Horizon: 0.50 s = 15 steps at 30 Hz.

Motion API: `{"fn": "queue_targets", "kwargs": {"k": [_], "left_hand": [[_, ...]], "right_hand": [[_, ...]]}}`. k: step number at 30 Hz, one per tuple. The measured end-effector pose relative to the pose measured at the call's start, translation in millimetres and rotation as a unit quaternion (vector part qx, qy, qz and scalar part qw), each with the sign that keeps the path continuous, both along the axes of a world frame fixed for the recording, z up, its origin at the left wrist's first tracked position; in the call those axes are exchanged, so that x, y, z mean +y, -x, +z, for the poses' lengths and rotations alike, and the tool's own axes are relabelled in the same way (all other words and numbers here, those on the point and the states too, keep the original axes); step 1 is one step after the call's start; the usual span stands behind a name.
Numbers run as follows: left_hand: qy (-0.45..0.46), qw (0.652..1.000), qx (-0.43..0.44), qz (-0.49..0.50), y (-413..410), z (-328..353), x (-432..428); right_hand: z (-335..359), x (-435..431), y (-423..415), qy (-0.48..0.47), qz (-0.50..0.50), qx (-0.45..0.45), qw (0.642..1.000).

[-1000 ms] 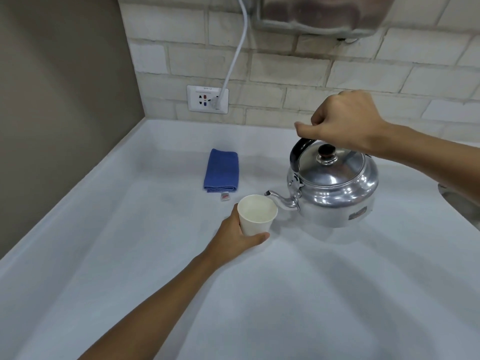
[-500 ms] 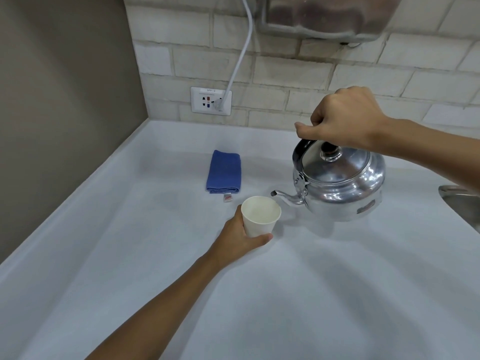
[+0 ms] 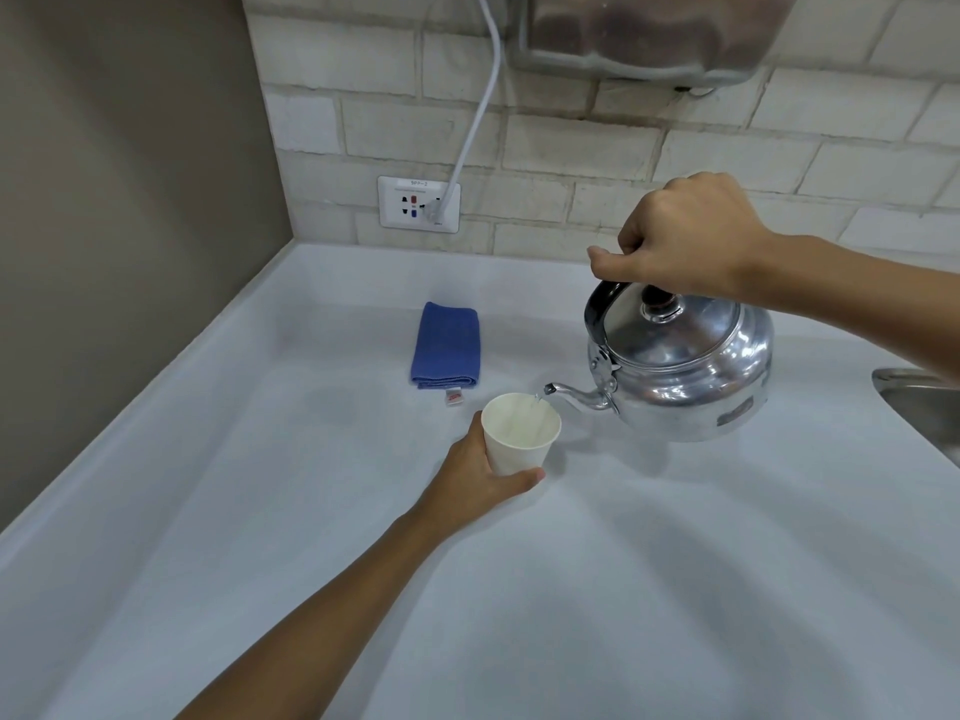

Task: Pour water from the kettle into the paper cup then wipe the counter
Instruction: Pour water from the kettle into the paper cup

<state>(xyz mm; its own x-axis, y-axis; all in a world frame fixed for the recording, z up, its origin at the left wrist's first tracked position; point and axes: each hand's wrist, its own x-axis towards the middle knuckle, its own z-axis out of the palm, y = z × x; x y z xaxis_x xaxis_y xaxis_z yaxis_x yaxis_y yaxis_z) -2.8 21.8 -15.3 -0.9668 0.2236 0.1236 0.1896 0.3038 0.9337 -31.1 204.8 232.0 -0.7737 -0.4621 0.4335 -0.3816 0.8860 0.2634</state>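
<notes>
I read one label: "5PP-2", though the first character is uncertain, on a white strip atop the wall socket [image 3: 418, 204]. The kettle [image 3: 685, 371] plate and the blue cloth [image 3: 445, 346] tag carry print too small to read.

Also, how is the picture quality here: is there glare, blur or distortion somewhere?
Head view: bright glare patches on the kettle; wide-angle lens bends the counter edge and brick lines; soft shadows only; paper cup and blue cloth are sharp; the water stream is faint.
</notes>
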Motion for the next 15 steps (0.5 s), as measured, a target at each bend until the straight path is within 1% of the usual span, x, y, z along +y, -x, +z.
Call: {"fn": "queue_targets", "kwargs": {"k": [15], "left_hand": [[0.0,1.0,-0.002,-0.004,-1.0,0.9,-1.0]], "right_hand": [[-0.3,-3.7,-2.1,-0.027,0.008,0.009,1.0]]}}
